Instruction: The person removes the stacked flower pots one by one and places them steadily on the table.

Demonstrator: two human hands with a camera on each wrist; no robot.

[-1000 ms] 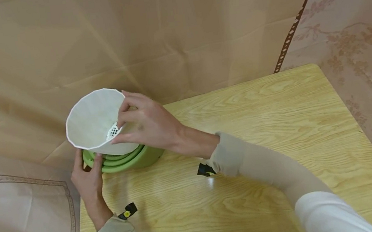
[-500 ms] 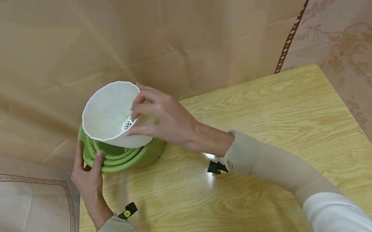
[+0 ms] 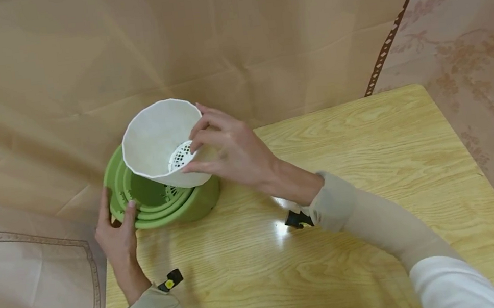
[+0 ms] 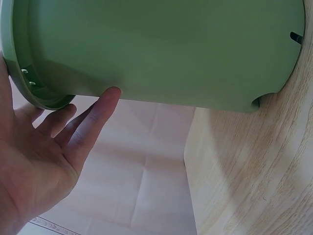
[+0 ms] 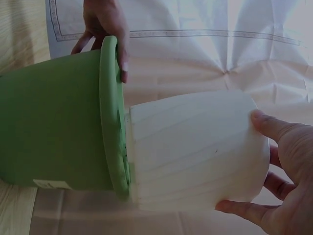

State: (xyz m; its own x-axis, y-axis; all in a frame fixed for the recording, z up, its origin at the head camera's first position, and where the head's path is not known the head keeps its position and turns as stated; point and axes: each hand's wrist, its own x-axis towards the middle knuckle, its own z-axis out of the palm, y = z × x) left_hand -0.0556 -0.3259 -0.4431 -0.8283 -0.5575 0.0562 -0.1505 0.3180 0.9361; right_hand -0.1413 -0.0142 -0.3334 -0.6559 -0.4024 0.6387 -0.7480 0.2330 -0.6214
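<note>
In the head view, my right hand [image 3: 239, 150] grips the rim of a white flowerpot [image 3: 150, 140]. The pot tilts above a stack of green flowerpots [image 3: 189, 210], its perforated bottom showing inside. My left hand [image 3: 120, 236] holds the green rim at the near left, thumb over the edge. Seen from the left wrist, the fingers [image 4: 93, 120] lie against the outer green wall. The right wrist view has the white pot's base close to the green opening; whether they touch I cannot tell. Several green rims sit nested inside one another.
The green stack stands on a wood-grain table [image 3: 345, 162], near its back left edge. A tan cloth [image 3: 234, 47] hangs behind it. Pale patterned cloth [image 3: 27, 289] lies past the left edge. Black wrist-camera mounts [image 3: 298, 218] show by both sleeves.
My right hand has moved the white flowerpot right and farther back, uncovering more of the green opening. The left hand has stayed on the green rim.
</note>
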